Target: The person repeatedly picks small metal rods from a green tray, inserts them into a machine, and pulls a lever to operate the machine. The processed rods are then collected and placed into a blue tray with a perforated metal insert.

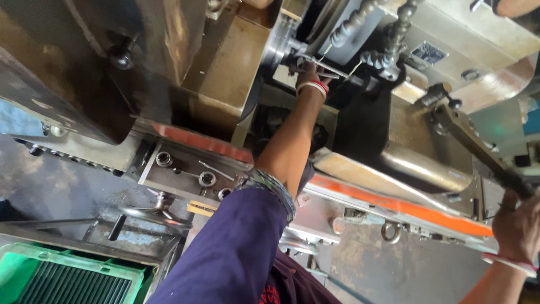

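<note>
Head view, looking down along a lathe. Left hand [310,72] stretched far forward on a bare forearm, red and white bangle at the wrist, purple sleeve [236,253] rolled above the elbow. Fingers closed around a thin metal tool [326,71], held up against the chuck [279,48] at the spindle end of the machine, just beside two segmented coolant hoses [374,34]. Right hand [517,225] at the lower right edge, also bangled, clamped on the end of a long dark lever [478,149] running up toward the tool post. Hands well apart, each shut on its own thing. Below the forearm, a grey tray [185,169] with several metal rings and a small rod lying in it. Orange strip [394,205] along the bed. Handwheel [152,214] near the lower left, green crate [67,276] in the corner.
</note>
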`<control>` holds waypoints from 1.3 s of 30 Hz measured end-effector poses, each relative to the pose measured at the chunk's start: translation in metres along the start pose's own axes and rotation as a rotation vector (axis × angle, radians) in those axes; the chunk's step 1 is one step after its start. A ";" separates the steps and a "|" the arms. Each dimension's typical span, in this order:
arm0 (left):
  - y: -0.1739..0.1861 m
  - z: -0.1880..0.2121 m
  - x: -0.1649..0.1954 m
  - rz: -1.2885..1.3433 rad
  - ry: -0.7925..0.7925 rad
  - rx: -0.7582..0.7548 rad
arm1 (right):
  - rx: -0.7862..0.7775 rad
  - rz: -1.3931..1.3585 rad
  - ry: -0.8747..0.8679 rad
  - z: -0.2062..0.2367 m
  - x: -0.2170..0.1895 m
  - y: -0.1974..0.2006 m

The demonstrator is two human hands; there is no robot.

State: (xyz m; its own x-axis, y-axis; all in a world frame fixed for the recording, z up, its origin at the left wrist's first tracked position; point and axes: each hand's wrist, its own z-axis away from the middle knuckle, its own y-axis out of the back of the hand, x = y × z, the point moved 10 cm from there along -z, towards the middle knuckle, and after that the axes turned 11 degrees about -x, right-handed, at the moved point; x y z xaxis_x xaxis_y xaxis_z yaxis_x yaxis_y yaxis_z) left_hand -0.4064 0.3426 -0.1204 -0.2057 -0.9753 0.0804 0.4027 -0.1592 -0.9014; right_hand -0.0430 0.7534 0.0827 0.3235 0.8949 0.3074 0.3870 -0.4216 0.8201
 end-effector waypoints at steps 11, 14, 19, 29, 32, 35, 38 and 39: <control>-0.042 0.092 -0.028 -0.642 0.156 -0.658 | 0.538 -0.863 0.191 0.099 -0.245 0.166; -0.050 0.160 0.041 -0.949 -0.061 -0.824 | -0.364 -1.066 0.797 0.123 -0.448 0.127; -0.053 0.296 0.197 -1.181 -0.610 -0.857 | -0.749 -0.935 1.043 0.174 -0.670 0.058; 0.214 0.440 0.480 -1.679 -0.989 0.062 | -0.885 -0.906 0.839 0.231 -0.816 0.032; 0.304 0.460 0.518 -1.441 -0.937 0.314 | -0.899 -0.785 0.959 0.255 -0.829 0.056; 0.361 0.476 0.540 -1.253 -0.925 0.387 | -0.911 -1.246 1.015 0.279 -0.857 0.122; 0.400 0.486 0.547 -0.992 -0.823 0.399 | -0.949 -1.725 0.996 0.303 -0.878 0.184; 0.402 0.494 0.551 -0.982 -0.852 0.397 | -1.063 -1.808 0.914 0.310 -0.888 0.192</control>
State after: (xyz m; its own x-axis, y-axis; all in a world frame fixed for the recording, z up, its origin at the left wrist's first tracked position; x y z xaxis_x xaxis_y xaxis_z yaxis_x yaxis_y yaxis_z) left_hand 0.0827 -0.3349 -0.2282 -0.0019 -0.2032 0.9791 0.6679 -0.7290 -0.1499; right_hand 0.0120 -0.1673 -0.1829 -0.1811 0.0681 -0.9811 -0.8131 0.5507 0.1883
